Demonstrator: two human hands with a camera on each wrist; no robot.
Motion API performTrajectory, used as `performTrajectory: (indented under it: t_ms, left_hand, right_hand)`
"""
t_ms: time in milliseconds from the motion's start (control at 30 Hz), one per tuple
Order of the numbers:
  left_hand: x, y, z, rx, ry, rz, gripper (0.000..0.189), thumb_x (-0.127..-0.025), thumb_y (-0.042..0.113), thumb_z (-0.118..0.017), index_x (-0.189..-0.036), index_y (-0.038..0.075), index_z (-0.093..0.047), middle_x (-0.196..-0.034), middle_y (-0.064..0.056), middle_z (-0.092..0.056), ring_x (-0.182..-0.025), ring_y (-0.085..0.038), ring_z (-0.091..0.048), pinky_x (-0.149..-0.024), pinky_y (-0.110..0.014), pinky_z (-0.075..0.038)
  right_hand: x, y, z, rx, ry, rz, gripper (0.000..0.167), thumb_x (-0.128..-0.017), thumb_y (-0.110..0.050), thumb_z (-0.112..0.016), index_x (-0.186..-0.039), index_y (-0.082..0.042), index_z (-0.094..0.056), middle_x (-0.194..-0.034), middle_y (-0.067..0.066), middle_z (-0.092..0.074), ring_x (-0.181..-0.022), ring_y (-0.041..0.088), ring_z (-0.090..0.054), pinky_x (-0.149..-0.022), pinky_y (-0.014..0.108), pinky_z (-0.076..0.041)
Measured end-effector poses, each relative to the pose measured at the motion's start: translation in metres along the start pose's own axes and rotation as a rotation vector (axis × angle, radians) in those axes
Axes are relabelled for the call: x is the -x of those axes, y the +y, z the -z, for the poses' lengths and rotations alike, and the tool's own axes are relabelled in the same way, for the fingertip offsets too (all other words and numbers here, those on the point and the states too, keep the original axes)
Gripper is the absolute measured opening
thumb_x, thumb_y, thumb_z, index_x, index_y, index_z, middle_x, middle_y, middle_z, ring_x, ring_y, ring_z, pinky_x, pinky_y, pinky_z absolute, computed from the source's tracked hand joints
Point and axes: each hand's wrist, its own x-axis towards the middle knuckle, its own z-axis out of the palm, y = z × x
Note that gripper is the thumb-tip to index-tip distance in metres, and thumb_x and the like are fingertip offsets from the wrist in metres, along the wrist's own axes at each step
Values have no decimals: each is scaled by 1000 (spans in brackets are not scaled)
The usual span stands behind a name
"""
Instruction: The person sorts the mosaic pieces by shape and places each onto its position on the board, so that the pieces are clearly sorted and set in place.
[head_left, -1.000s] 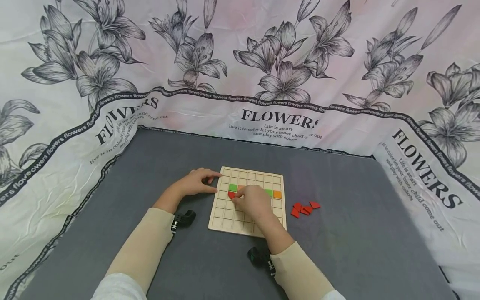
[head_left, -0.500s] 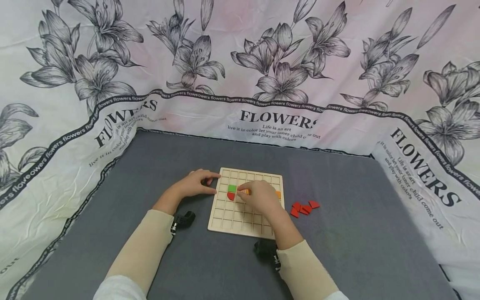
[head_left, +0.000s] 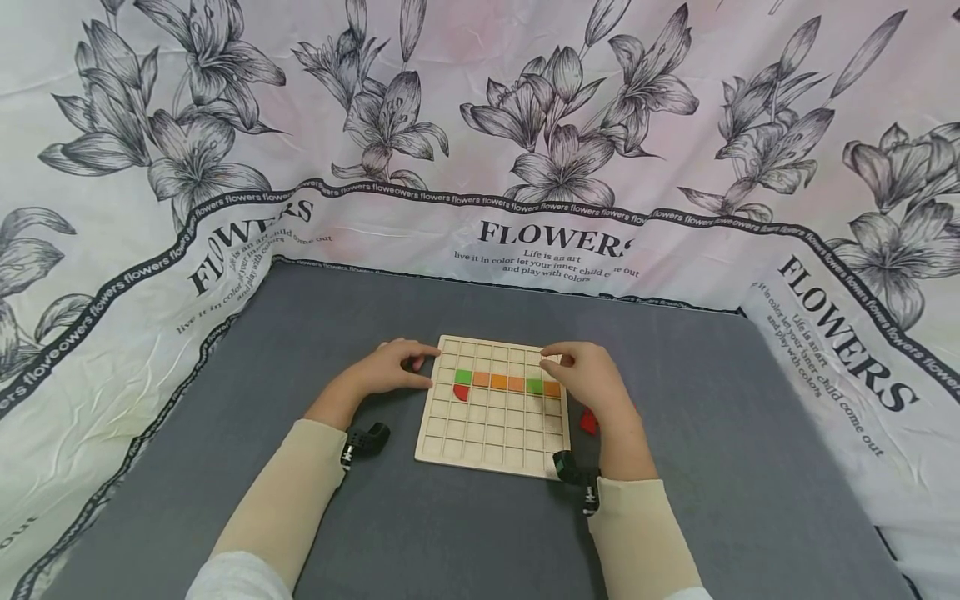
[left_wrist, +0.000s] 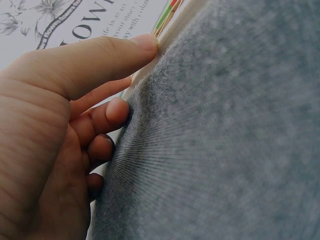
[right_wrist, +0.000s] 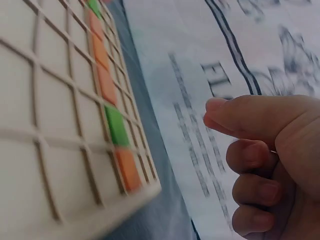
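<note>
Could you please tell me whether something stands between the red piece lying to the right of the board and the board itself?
Nothing visible stands between the red piece and the board. The right hand is above, with its wrist partly hiding the piece in the head view.

We show a small draped recording booth; we cannot tell what kind of building houses it. A bench [head_left: 712, 375] covered in grey fabric is enclosed at the back and both sides by a creased pale sheet [head_left: 465, 167], printed with line-drawn blossoms [head_left: 566, 167] and "FLOWERS" lettering [head_left: 551, 237]. We note wrist-worn black cameras [head_left: 369, 437], which mark a recording set-up.
</note>
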Motion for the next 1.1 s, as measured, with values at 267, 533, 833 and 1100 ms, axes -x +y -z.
performTrajectory:
  t_ms: [267, 533, 833, 1100]
  left_hand:
    - [-2, -2, -1, -8, -3, 6, 53, -91, 29, -81, -139, 12, -64, -88, 1, -50, -86, -19, -41, -85, -45, -24]
    - [0, -1, 0, -6, 7, 1, 54, -90, 29, -82, -138, 11, -64, -88, 1, -50, -85, -19, -40, -85, -45, -24]
    - [-1, -1, 0, 5, 8, -1, 54, -89, 29, -83, -137, 11, -65, -88, 1, -51, -86, -19, -41, -86, -46, -22]
    - [-1, -1, 0, 9, 7, 4, 54, -89, 29, -83, -137, 11, -65, -89, 1, -50, -87, -19, -41, -86, -46, -23]
  right_hand:
    - [9, 32, 30, -4, 47, -128, 35, -102, -31, -66, -130, -10, -72, -102, 12, -67, -83, 28, -56, -71, 43, -46]
    - [23, 56, 54, -6, -12, -274, 37, -102, -28, -64, -128, -3, -69, -128, 24, -62, -109, 37, -59, -90, 55, -49]
    - [37, 75, 67, 27, -144, -542, 30, -89, -34, -78, -90, -5, -68, -95, 11, -61, -96, 33, -54, -80, 48, -46]
    - [34, 81, 63, 36, -158, -538, 31, -85, -27, -84, -96, -4, -65, -101, 14, -59, -98, 35, -52, -79, 47, -45]
